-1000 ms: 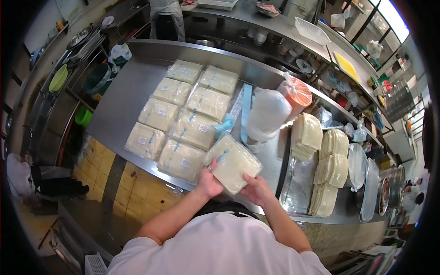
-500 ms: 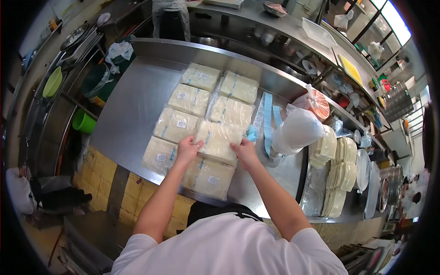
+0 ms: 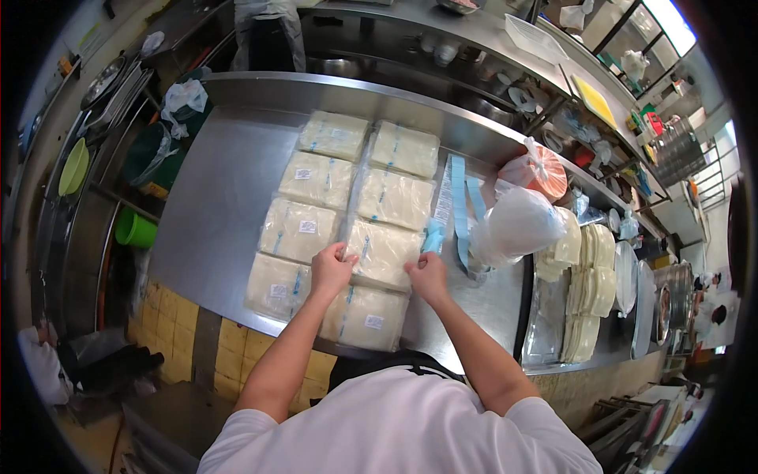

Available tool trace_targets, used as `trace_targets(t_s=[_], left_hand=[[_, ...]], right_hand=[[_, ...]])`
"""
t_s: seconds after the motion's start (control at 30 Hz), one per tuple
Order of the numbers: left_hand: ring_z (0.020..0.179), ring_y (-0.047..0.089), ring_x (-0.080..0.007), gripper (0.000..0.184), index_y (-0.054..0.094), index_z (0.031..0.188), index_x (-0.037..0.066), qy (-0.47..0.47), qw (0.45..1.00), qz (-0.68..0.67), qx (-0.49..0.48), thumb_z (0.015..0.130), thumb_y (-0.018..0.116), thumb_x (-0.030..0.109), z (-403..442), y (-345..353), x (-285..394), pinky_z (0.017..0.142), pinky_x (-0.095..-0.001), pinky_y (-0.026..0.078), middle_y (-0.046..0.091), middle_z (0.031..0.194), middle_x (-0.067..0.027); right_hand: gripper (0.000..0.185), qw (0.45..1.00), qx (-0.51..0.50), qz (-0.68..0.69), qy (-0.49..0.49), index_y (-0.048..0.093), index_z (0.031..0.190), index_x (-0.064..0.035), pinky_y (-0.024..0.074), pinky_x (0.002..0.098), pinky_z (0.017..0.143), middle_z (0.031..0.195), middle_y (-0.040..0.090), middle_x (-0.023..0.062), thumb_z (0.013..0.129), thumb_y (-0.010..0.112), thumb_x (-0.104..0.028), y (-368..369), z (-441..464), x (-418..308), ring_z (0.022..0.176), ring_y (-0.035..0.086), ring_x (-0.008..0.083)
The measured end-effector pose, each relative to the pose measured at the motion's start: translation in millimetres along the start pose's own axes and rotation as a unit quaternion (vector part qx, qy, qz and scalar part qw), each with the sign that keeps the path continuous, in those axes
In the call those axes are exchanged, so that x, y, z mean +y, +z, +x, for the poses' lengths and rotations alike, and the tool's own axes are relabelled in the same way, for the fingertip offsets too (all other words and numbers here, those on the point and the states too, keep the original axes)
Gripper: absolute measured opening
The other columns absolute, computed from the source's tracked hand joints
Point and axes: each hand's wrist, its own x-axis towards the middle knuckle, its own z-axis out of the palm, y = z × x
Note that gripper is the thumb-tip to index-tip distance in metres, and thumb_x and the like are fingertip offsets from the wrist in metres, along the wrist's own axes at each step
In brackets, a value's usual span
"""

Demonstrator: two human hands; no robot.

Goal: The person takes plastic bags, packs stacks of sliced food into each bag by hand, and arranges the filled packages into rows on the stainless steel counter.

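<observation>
Clear plastic packs of pale, flat square sheets lie in two columns on a steel table (image 3: 209, 182). My left hand (image 3: 332, 270) pinches the left edge of one pack (image 3: 385, 251) in the right-hand column. At that pack's right edge, my right hand (image 3: 427, 276) holds on with bent fingers. The pack lies flat between a pack (image 3: 395, 197) above it and a labelled pack (image 3: 365, 317) nearer me. Left of my left hand are a labelled pack (image 3: 298, 227) and a lower one (image 3: 276, 288). What is under the held pack is hidden.
Right of the packs lie blue label strips (image 3: 459, 197), a crumpled blue piece (image 3: 433, 235) and a white plastic bag (image 3: 519, 225). An orange-filled bag (image 3: 533, 172) and stacked pale sheets (image 3: 588, 280) stand farther right. A raised steel rim (image 3: 316, 85) runs along the back.
The held pack, earlier overlapping its neighbours, now lies flat in line with the column. Both hands have moved slightly toward me and stay on its edges. The camera view has shifted a little.
</observation>
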Motion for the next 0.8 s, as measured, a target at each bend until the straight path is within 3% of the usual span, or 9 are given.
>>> trace_targets(t_s=[0.07,0.17,0.27,0.3,0.37,0.5,0.57,0.63,0.8], left_hand=[[0.089,0.070,-0.0257,0.050,0.066,0.126,-0.002,-0.016,0.999,0.031,-0.006,0.082,0.083,0.015,-6,-5,11,0.081,-0.0381,0.056,0.074,0.101,-0.0143],[0.123,0.058,-0.0363,0.053,0.062,0.130,0.002,0.206,0.962,0.167,0.066,0.083,0.079,0.019,-22,-5,29,0.104,-0.0451,0.046,0.062,0.135,-0.0181],[0.139,0.043,-0.0398,0.056,0.059,0.134,0.002,0.337,0.930,0.147,-0.003,0.084,0.076,0.021,-26,21,40,0.114,-0.0507,0.036,0.047,0.151,-0.0187],[0.147,0.035,-0.0400,0.070,0.050,0.146,0.003,0.375,0.905,0.198,-0.027,0.089,0.071,0.039,-24,32,37,0.121,-0.0555,0.026,0.042,0.156,-0.0203],[0.153,0.023,-0.0398,0.082,0.040,0.154,0.005,0.323,0.897,0.281,-0.111,0.091,0.066,0.052,-34,43,46,0.124,-0.0560,0.016,0.031,0.163,-0.0211],[0.159,0.003,-0.0379,0.104,0.020,0.164,0.009,0.293,0.856,0.378,-0.198,0.090,0.055,0.072,-40,45,48,0.127,-0.0565,0.001,0.009,0.171,-0.0201],[0.159,0.002,-0.0389,0.105,0.020,0.164,0.010,0.289,0.848,0.392,-0.210,0.088,0.058,0.072,-41,44,53,0.126,-0.0566,0.002,0.009,0.171,-0.0202],[0.159,0.001,-0.0391,0.108,0.020,0.165,0.012,0.275,0.841,0.409,-0.224,0.085,0.062,0.073,-45,41,64,0.127,-0.0552,0.000,0.006,0.172,-0.0198],[0.158,0.005,-0.0410,0.111,0.027,0.162,0.008,0.245,0.863,0.379,-0.227,0.081,0.068,0.073,-66,46,79,0.127,-0.0554,0.005,0.012,0.170,-0.0238]], right_hand=[[0.035,0.999,0.010,-0.030,-0.020,0.066,0.107,0.0043,0.0555,0.0428,0.074,0.087,0.071,0.0201,0.082,0.079,-0.017,-9,-4,-2,0.081,0.071,0.0335],[0.031,0.995,0.046,-0.012,-0.086,0.067,0.106,0.0034,0.0553,0.0443,0.076,0.088,0.070,0.0196,0.082,0.077,-0.012,-48,-29,-37,0.081,0.070,0.0357],[0.030,0.959,0.134,0.003,-0.250,0.066,0.110,0.0006,0.0541,0.0442,0.081,0.095,0.069,0.0188,0.082,0.075,-0.007,-111,-43,-82,0.087,0.068,0.0372],[0.032,0.926,0.185,-0.032,-0.327,0.065,0.112,-0.0007,0.0533,0.0438,0.085,0.100,0.069,0.0187,0.082,0.074,-0.005,-139,-44,-99,0.091,0.067,0.0380],[0.037,0.860,0.286,-0.106,-0.409,0.063,0.116,-0.0021,0.0510,0.0452,0.091,0.108,0.066,0.0192,0.081,0.075,-0.005,-192,-38,-129,0.101,0.064,0.0400],[0.037,0.828,0.364,-0.258,-0.340,0.064,0.118,-0.0016,0.0509,0.0485,0.093,0.116,0.067,0.0202,0.087,0.072,-0.020,-248,3,-127,0.107,0.064,0.0421],[0.034,0.864,0.304,-0.307,-0.257,0.067,0.115,-0.0032,0.0522,0.0497,0.091,0.111,0.070,0.0210,0.090,0.070,-0.026,-259,19,-107,0.104,0.066,0.0415],[0.031,0.921,0.163,-0.320,-0.150,0.072,0.111,-0.0057,0.0535,0.0504,0.088,0.103,0.073,0.0225,0.093,0.066,-0.030,-269,25,-102,0.099,0.070,0.0407],[0.020,0.883,0.323,-0.225,-0.257,0.073,0.094,-0.0051,0.0556,0.0495,0.073,0.082,0.072,0.0196,0.095,0.064,-0.023,-283,23,-103,0.079,0.072,0.0385]])
